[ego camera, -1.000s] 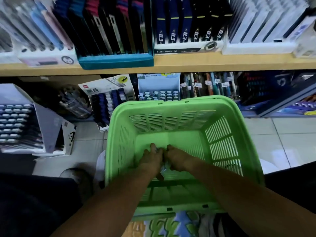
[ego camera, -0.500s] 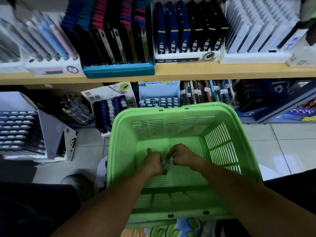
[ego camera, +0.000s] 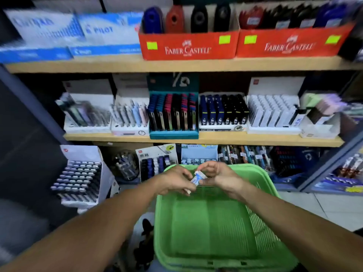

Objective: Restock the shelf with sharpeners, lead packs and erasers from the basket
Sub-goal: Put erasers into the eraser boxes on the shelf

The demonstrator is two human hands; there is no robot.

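A small white and blue eraser (ego camera: 198,177) is held above the far rim of the green plastic basket (ego camera: 263,222). My left hand (ego camera: 174,181) and my right hand (ego camera: 218,176) both pinch it between fingertips, one from each side. The basket's floor shows nothing else in it. Behind my hands rises the wooden shelf (ego camera: 196,138). Its middle board carries display boxes of lead packs (ego camera: 223,112), and the top board carries red boxes of sharpeners (ego camera: 188,30).
A white display box of small items (ego camera: 82,175) stands on the floor at the left. More pen displays (ego camera: 243,154) fill the lowest level behind the basket. Blue boxes (ego camera: 74,34) sit on the top board at the left. Tiled floor shows at the right.
Both hands have risen out of the basket's bottom with the eraser between them. The camera has tilted up, so the top shelf with the red boxes is now in sight.
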